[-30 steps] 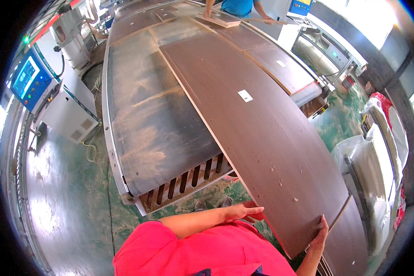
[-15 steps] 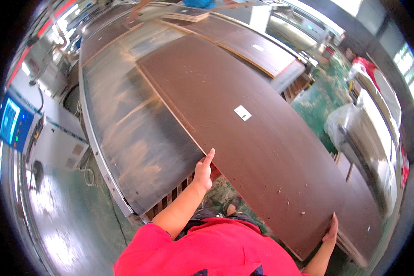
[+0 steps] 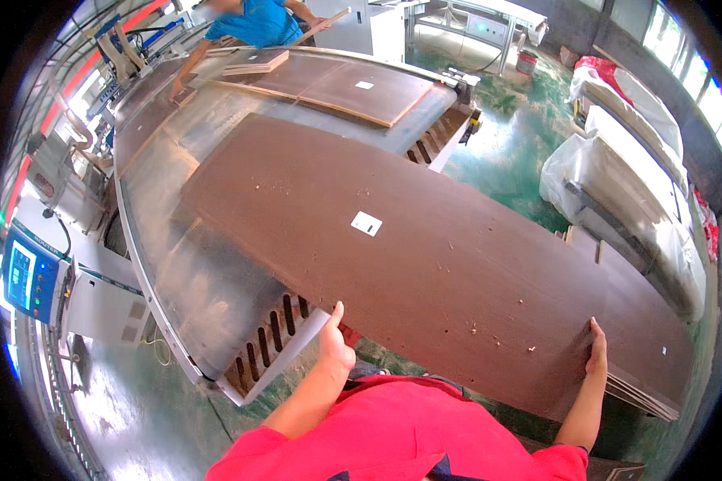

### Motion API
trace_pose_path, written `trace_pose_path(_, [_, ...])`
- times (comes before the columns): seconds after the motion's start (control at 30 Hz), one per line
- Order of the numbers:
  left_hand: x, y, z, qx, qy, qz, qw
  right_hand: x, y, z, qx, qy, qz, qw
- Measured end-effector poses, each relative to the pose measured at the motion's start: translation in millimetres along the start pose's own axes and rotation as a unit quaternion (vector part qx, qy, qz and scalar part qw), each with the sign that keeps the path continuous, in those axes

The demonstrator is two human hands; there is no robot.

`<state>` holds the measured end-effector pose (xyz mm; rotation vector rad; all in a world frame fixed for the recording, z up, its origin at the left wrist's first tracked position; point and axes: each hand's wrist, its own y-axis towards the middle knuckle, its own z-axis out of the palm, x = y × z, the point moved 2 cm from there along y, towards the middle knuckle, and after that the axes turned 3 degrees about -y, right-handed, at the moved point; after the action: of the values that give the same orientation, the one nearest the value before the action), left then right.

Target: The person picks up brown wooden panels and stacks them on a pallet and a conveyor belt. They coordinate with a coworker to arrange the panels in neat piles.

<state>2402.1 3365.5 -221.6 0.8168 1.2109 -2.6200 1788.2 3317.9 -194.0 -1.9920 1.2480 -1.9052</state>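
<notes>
2 hands, L (image 3: 334, 343) & R (image 3: 596, 353), 1 brown panel (image 3: 393, 256)

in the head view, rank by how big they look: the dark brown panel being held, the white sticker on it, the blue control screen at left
1. dark brown panel, by far the largest, though nearness to the camera enlarges it.
2. blue control screen.
3. white sticker, smallest.
</notes>
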Motion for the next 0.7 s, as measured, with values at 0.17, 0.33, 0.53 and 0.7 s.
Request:
trace_pose_path(0.17, [44.9, -37.6, 16.5, 0.066, -0.074, -0.038, 0.994, 10.1, 68.0, -58.4, 0.046, 0.001, 0.028, 0.999])
trace_pose_path(0.33, [-32.0, 21.3, -14.6, -0.018, -0.045, 0.134, 0.99, 2.7, 100.7, -37.6, 0.065, 0.005, 0.102, 0.993])
trace_pose_path(0.53, [-75.1, 66.7, -11.2, -0.09, -0.005, 0.173, 0.981, -43.8, 144.8, -30.5, 0.059, 0.048, 0.078, 0.994])
trace_pose_path(0.7, [-75.3, 85.7, -2.8, -0.053, 0.011, 0.151, 0.987, -60.1, 164.7, -29.6, 0.114, 0.049, 0.102, 0.987])
